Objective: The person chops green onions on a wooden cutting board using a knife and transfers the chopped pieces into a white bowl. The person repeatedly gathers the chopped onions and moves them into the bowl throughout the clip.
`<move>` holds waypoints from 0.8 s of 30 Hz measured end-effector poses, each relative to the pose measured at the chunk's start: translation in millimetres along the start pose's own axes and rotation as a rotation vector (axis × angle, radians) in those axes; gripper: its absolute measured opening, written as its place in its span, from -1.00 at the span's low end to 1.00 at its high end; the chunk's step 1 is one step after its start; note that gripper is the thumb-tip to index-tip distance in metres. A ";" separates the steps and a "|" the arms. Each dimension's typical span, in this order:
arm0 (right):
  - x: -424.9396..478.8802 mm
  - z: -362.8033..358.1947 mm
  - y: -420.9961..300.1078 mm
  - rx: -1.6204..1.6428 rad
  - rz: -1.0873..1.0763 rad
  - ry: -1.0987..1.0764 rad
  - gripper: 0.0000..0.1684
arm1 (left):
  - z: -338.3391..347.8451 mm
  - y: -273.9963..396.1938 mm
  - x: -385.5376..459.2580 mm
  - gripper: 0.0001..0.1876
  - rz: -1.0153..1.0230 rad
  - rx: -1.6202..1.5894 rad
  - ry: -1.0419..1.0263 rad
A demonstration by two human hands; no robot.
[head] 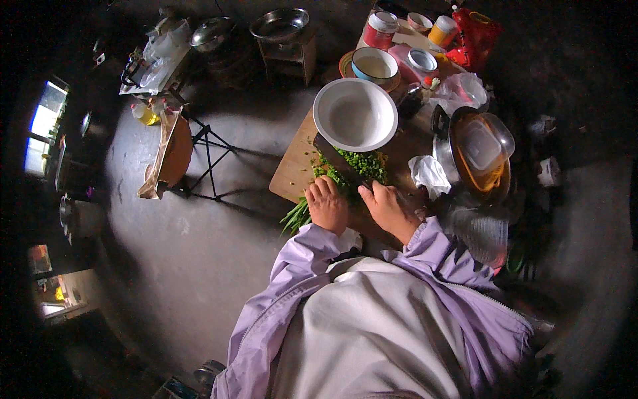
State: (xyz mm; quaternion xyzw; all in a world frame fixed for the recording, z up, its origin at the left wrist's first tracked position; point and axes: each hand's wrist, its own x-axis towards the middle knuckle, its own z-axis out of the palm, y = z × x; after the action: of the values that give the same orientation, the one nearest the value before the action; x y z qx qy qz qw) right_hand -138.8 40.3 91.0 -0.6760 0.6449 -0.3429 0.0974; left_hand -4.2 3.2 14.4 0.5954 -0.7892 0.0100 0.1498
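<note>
My right hand (391, 208) grips the handle of a dark-bladed kitchen knife (339, 160), its blade slanting up and left across the wooden cutting board (293, 172). Just left of the blade, my left hand (327, 203) presses down on a bunch of green onions. Their long uncut leaves (297, 217) stick out past the board's near left edge. Chopped green onion (368, 164) lies heaped to the right of the blade, with small bits scattered on the left. Beyond the heap stands a white bowl (351, 114) with nothing visible inside.
On the right are a crumpled white tissue (429, 174) and a metal pot (445, 152) with a clear plastic container (486, 141) on top. A blue enamel bowl (374, 65), jars (381, 30) and a red bag (476, 40) crowd the back. A folding stand (212, 159) is at left.
</note>
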 end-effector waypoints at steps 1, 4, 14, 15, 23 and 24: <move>-1.7 -3.0 -3.6 -0.007 -0.010 0.007 -0.64 | -1.5 -0.2 0.2 -0.32 0.004 0.000 -0.014; 2.9 -15.1 -10.3 -0.006 0.125 -0.196 -0.62 | -4.6 -1.8 0.6 -0.33 0.012 -0.009 -0.043; -2.3 -29.8 -11.9 -0.109 0.284 -0.445 -0.61 | 1.3 -11.9 3.6 -0.38 0.062 0.044 -0.059; -2.1 -31.5 -12.0 -0.117 0.302 -0.466 -0.60 | 0.3 -12.4 4.7 -0.41 0.073 0.031 -0.062; 29.9 5.0 -7.6 -0.055 0.379 -0.567 -0.56 | 1.0 -10.0 9.6 -0.48 0.074 0.038 -0.075; 32.5 11.2 -7.4 -0.052 0.389 -0.563 -0.56 | -2.6 -9.1 10.6 -0.49 0.065 0.009 -0.083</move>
State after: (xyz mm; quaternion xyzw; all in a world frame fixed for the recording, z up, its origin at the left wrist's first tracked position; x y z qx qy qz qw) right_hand -128.4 7.4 97.9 -0.6108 0.7180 -0.1016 0.3179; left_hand 2.4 -8.9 18.0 0.5700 -0.8137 -0.0064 0.1141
